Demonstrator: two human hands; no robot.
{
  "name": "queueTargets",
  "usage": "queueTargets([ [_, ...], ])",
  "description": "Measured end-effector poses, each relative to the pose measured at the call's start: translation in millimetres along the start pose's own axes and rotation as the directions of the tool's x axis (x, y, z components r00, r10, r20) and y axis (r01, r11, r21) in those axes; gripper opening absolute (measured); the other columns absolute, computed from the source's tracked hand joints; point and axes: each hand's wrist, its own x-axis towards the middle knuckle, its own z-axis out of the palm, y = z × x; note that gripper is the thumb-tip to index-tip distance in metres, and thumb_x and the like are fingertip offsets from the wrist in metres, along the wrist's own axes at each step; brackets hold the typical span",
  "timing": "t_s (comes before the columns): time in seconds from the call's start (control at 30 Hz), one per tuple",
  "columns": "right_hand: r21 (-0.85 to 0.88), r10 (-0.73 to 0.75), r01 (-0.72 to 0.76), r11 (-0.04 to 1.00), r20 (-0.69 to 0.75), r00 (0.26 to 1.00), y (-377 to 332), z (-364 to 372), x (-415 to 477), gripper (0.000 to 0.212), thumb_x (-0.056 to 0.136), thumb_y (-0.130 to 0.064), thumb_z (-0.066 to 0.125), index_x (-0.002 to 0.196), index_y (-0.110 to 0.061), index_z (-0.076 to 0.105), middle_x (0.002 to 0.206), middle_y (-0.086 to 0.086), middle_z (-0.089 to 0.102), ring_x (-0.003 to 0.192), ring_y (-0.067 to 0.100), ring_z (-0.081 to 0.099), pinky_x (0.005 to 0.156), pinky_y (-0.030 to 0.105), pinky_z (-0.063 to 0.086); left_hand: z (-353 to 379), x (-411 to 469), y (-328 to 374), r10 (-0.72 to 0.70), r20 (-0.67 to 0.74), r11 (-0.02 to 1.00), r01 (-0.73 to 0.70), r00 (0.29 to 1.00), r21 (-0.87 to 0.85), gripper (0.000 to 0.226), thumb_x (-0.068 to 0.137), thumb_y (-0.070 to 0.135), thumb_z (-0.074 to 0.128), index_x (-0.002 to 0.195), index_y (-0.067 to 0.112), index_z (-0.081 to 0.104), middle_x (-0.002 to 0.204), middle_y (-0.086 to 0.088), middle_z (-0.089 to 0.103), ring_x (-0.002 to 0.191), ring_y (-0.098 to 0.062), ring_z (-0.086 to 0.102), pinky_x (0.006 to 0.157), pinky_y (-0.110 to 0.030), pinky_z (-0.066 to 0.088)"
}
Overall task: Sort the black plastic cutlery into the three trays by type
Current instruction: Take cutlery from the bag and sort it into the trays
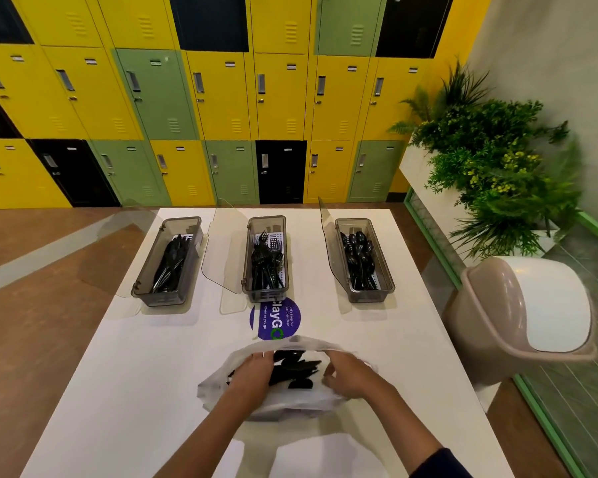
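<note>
Reaching into bag (pixel 292 407) with left hand (pixel 252 372), laying straight fingers over loose cutlery (pixel 299 369) inside. Curling right hand (pixel 347 374) at bag's right rim; not telling whether pinching it. Sitting at near end of surface (pixel 135 391). Farther back, well apart in a row, holding knives (pixel 171 260) in left tray (pixel 159 300), forks (pixel 266 262) in middle tray (pixel 265 295), spoons (pixel 358 257) in right tray (pixel 368 295).
</note>
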Motion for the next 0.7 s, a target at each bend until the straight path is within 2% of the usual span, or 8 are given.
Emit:
queueTargets([
  [0.1,-0.019,-0.05,0.052,0.998,0.063,0.997,-1.5,-4.7,-7.0,0.077,0.083,-0.023,0.068,0.147,-0.032,0.025,0.132,0.001,0.056,0.12,0.02,0.054,0.093,0.027,0.044,-11.0,0.7,-4.0,0.055,0.02,0.992,-0.052,0.998,-0.114,0.052,0.096,0.022,0.048,0.143,0.013,0.027,0.139,-0.007,0.049,0.126,-0.023,0.049,0.102,-0.029,0.039],
  [0.2,0.004,-0.047,0.047,0.999,0.068,0.997,1.1,-5.4,-6.1,0.087,0.078,-0.023,0.075,0.148,-0.027,0.023,0.141,0.001,0.047,0.128,0.019,0.047,0.099,0.029,0.042,-25.3,-1.1,-3.7,0.189,0.111,0.961,-0.161,0.976,-0.226,0.044,0.093,0.019,0.052,0.134,0.014,0.038,0.133,-0.007,0.053,0.118,-0.023,0.051,0.096,-0.027,0.04],
  [0.3,0.139,-0.034,0.03,0.99,0.031,0.999,8.6,-4.8,-0.5,0.086,0.073,-0.025,0.079,0.144,-0.023,0.03,0.133,0.001,0.054,0.118,0.015,0.053,0.096,0.029,0.047,-39.1,-3.8,-4.3,0.319,0.149,0.914,-0.261,0.936,-0.312,0.027,0.089,0.015,0.052,0.116,0.017,0.047,0.11,-0.004,0.061,0.096,-0.021,0.05,0.084,-0.028,0.039],
  [0.37,0.223,-0.017,0.011,0.975,0.021,1.0,9.4,-6.7,0.8,0.077,0.077,-0.023,0.077,0.141,-0.023,0.034,0.121,0.0,0.056,0.101,0.013,0.057,0.081,0.024,0.05,-50.8,-8.5,-2.2,0.368,0.148,0.853,-0.269,0.918,-0.448,0.02,0.092,0.014,0.049,0.11,0.02,0.05,0.085,0.005,0.06,0.082,-0.014,0.051,0.082,-0.032,0.044],
  [0.43,0.328,0.011,-0.032,0.944,0.067,0.998,6.8,-8.3,-0.4,0.067,0.084,-0.021,0.071,0.14,-0.024,0.035,0.113,0.0,0.054,0.08,0.011,0.059,0.065,0.019,0.048,-64.7,-15.2,4.9,0.399,0.129,0.746,-0.24,0.908,-0.621,0.014,0.097,0.017,0.047,0.104,0.028,0.053,0.074,0.008,0.058,0.075,-0.009,0.054,0.083,-0.029,0.047],
  [0.5,0.362,0.022,-0.065,0.93,0.122,0.992,5.1,-8.8,-1.5,0.057,0.088,-0.024,0.067,0.137,-0.02,0.039,0.107,0.0,0.057,0.068,0.008,0.059,0.057,0.016,0.045,-79.7,-20.7,13.5,0.414,0.106,0.615,-0.193,0.904,-0.764,0.019,0.1,0.019,0.044,0.089,0.032,0.053,0.071,0.005,0.059,0.074,-0.009,0.058,0.089,-0.027,0.047],
  [0.57,0.367,0.004,-0.067,0.928,0.17,0.985,2.7,-10.3,-4.6,0.049,0.089,-0.028,0.065,0.132,-0.017,0.044,0.098,-0.002,0.06,0.071,0.009,0.06,0.059,0.017,0.045,-93.0,-24.5,20.4,0.422,0.083,0.484,-0.147,0.903,-0.863,0.02,0.101,0.021,0.042,0.085,0.023,0.053,0.07,0.004,0.059,0.077,-0.012,0.061,0.094,-0.032,0.048],
  [0.7,0.482,-0.091,-0.018,0.876,0.201,0.975,-5.1,-19.3,-12.4,0.033,0.091,-0.029,0.061,0.119,-0.012,0.054,0.094,0.002,0.065,0.078,0.014,0.064,0.065,0.019,0.049,-107.2,-25.9,28.2,0.396,0.02,0.153,-0.045,0.918,-0.987,0.021,0.1,0.026,0.042,0.09,0.01,0.052,0.069,-0.002,0.05,0.07,-0.019,0.059,0.075,-0.031,0.051],
])
